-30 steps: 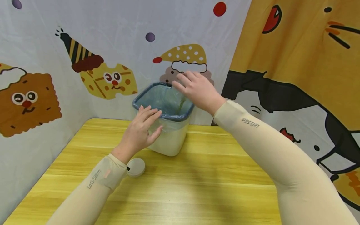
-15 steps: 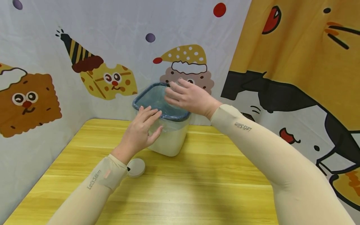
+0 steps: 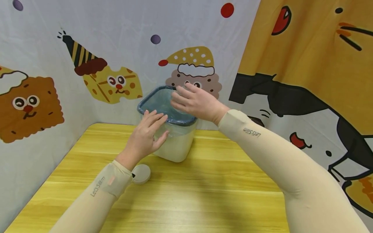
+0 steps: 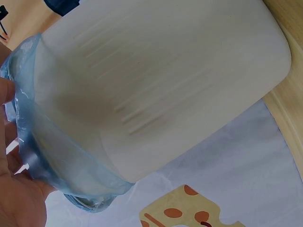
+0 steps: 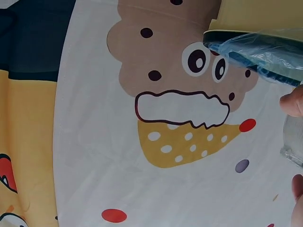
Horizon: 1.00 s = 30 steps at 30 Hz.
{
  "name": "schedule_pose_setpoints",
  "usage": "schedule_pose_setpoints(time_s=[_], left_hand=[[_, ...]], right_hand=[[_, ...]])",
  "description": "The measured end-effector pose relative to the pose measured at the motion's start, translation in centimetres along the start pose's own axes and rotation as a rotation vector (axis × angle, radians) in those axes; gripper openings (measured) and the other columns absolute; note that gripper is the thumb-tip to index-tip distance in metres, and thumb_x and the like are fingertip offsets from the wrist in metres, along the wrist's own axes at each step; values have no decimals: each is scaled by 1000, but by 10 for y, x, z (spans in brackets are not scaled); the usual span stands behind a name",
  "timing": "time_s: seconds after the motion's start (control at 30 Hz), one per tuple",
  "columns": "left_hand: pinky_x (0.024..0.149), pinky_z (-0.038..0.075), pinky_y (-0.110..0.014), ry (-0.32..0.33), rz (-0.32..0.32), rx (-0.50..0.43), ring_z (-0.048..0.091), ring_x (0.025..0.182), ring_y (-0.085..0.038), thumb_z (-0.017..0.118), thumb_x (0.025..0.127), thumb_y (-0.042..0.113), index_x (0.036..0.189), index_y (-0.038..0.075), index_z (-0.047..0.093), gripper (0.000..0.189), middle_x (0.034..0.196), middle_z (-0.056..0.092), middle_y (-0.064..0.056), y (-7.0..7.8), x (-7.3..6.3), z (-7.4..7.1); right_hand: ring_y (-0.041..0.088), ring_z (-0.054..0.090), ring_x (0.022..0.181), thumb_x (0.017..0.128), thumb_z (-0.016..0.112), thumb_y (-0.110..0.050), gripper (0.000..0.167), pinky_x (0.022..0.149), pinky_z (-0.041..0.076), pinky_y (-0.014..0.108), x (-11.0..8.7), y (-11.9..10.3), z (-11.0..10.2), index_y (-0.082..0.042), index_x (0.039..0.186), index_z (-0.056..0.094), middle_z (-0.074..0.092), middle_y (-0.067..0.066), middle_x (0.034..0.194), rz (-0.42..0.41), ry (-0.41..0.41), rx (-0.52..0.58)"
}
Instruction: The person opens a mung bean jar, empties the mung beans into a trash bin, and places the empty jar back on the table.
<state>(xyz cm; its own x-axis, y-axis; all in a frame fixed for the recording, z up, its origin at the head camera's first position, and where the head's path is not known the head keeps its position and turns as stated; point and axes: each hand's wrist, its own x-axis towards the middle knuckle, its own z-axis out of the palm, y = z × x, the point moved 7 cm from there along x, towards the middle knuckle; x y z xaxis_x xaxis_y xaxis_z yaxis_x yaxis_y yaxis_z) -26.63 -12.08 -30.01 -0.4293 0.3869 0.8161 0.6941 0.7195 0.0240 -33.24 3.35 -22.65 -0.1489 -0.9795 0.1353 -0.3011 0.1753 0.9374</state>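
A cream-coloured trash bin point(image 3: 175, 145) stands on the table, lined with a blue plastic bag point(image 3: 154, 102) folded over its rim. My left hand point(image 3: 142, 136) rests its extended fingers at the near left rim, thumb apart; the left wrist view shows the fingers point(image 4: 7, 90) against the bag's edge. Over the bin's right side is my right hand point(image 3: 198, 102), its back hiding most of what it holds. In the right wrist view its thumb point(image 5: 292, 101) and fingers hold a clear plastic jar point(image 5: 294, 135), cut off by the frame edge.
A round white lid point(image 3: 141, 173) lies on the wood-grain table point(image 3: 204, 194) beside the left wrist. Close behind the bin hangs a white curtain point(image 3: 116, 38) with cartoon prints, and a yellow one point(image 3: 306, 58) hangs at the right.
My right hand has turned and moved slightly down and left over the bin. Greenish-brown matter seen inside the bag earlier is now hidden behind it. The left hand has stayed in place.
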Motion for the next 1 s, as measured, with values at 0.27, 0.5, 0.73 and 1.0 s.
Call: schedule_pose_setpoints(time_s=[0.27, 0.5, 0.73, 1.0], left_hand=[[118, 43, -70, 13, 11, 1, 61, 135, -50, 86, 89, 15, 138, -2, 68, 55, 135, 68, -25, 1, 1, -2], [119, 42, -69, 0, 5, -5, 61, 135, -50, 87, 88, 14, 138, -2, 68, 56, 135, 68, -25, 1, 1, 0], [119, 42, -69, -6, 3, -1, 60, 135, -51, 87, 88, 15, 138, -2, 68, 56, 135, 67, -25, 1, -2, 1], [121, 40, -68, -13, 21, 7, 60, 136, -50, 87, 88, 14, 139, -2, 67, 57, 135, 67, -25, 1, 0, 0]], right_hand=[[35, 56, 136, 104, 68, -8, 46, 114, 49, 50, -19, 43, -5, -15, 148, 57, 63, 10, 148, 464, 55, 310], [43, 46, 134, 80, 92, -29, 83, 113, 36, 62, -119, 79, 21, -15, 153, 54, 63, 15, 146, 1230, -90, 810], [46, 50, 134, 84, 89, -45, 104, 105, 50, 61, -256, 28, 46, -7, 165, 33, 49, 25, 156, 1668, -224, 1191], [53, 49, 135, 93, 81, -48, 113, 100, 53, 60, -348, -69, 67, 6, 167, 16, 36, 35, 163, 1719, -423, 1354]])
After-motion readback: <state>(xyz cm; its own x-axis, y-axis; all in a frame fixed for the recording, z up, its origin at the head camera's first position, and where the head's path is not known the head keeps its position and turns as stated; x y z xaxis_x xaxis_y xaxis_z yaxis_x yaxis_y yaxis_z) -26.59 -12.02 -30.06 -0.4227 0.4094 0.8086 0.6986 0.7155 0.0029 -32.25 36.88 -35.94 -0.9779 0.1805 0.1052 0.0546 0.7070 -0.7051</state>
